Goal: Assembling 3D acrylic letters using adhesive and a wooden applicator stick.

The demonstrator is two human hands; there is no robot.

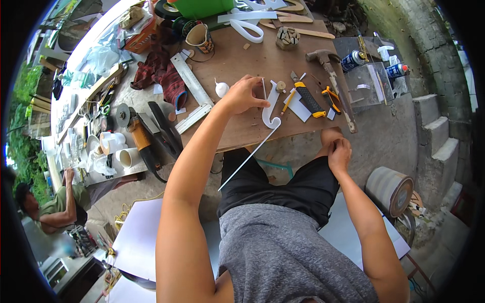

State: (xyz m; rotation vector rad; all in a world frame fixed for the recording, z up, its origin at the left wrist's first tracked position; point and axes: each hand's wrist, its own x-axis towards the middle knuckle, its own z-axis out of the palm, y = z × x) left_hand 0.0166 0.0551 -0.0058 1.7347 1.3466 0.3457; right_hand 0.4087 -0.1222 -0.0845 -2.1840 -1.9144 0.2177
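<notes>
My left hand (243, 95) reaches onto the brown wooden board (242, 55) and pinches a thin white rod (250, 154) that slants down off the board's front edge toward my lap. Right beside my fingers lies a white hook-shaped plastic piece (272, 107). A small white bulb-shaped object (221, 89) sits just left of the hand. My right hand (338, 151) rests on my right knee below the board edge, fingers curled, with nothing visible in it.
On the board lie a yellow-black utility knife (309, 100), a pencil (288, 102), a hammer (331, 70), pliers (331, 97), a metal square ruler (194, 91) and white cut-outs (247, 28). An angle grinder (144, 144) lies left. Another person (48, 207) sits far left. Steps (437, 136) rise right.
</notes>
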